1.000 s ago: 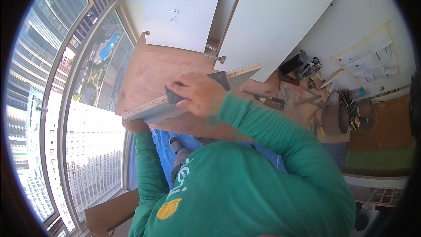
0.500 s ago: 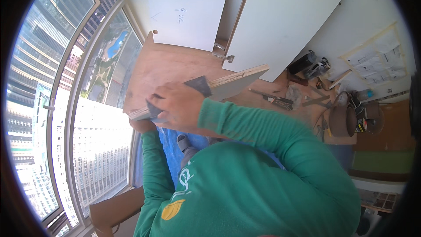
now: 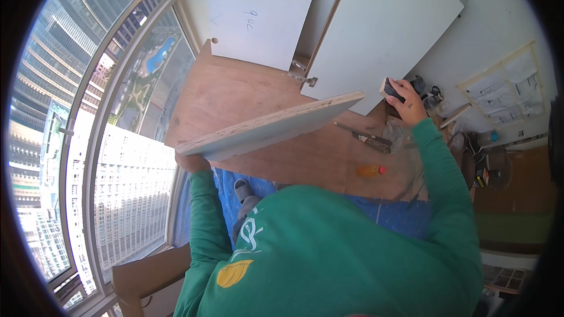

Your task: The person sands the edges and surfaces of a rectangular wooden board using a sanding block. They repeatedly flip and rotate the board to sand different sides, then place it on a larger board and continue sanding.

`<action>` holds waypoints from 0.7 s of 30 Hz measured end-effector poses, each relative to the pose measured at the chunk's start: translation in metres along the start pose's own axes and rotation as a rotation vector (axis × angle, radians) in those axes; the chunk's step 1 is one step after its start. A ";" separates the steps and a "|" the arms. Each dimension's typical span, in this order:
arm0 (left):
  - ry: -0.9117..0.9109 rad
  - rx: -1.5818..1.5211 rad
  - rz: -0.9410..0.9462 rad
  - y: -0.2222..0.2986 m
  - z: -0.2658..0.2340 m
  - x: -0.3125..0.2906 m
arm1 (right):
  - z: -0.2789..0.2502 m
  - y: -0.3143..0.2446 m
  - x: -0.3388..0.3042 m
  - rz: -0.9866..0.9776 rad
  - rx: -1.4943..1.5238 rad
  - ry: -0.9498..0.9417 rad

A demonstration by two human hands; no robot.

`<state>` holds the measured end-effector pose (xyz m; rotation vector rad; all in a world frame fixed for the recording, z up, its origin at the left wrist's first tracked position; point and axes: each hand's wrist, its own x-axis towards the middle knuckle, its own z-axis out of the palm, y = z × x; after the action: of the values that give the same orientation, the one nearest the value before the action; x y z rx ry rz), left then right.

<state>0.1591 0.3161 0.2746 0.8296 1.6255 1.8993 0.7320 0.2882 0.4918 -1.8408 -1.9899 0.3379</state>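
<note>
Our right hand [image 3: 408, 105] has just swung away to the right with the dark block [image 3: 390, 90], so nothing rubs the top edge of the board [image 3: 276, 126] now. Its fingers bend snugly around the block, over the far right part of the table [image 3: 241, 85]. Our left hand [image 3: 192, 163] holds the board's left end by the table's near left corner; we cannot tell how its hidden fingers bend. The board is tipped up, slanting across the table's middle.

The bottle [image 3: 371, 170] lies on the worktop [image 3: 235, 88], right of the board [image 3: 276, 132].
</note>
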 end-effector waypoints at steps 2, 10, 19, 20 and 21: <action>0.014 -0.029 -0.019 0.003 0.001 -0.004 | -0.002 0.002 -0.006 -0.077 0.061 0.034; 0.038 0.079 0.118 -0.022 -0.001 0.007 | 0.037 -0.082 0.019 -0.240 0.074 -0.161; 0.045 -0.057 -0.005 -0.021 0.002 0.000 | 0.189 -0.303 0.062 -0.881 0.212 -0.185; 0.046 -0.051 0.007 -0.018 0.003 0.000 | 0.206 -0.333 0.061 -0.949 0.227 -0.165; 0.052 -0.060 0.001 -0.014 0.004 -0.001 | 0.221 -0.360 0.059 -0.952 0.191 -0.191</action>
<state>0.1619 0.3204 0.2608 0.7629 1.5908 1.9754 0.3085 0.3320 0.4626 -0.6189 -2.5771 0.3837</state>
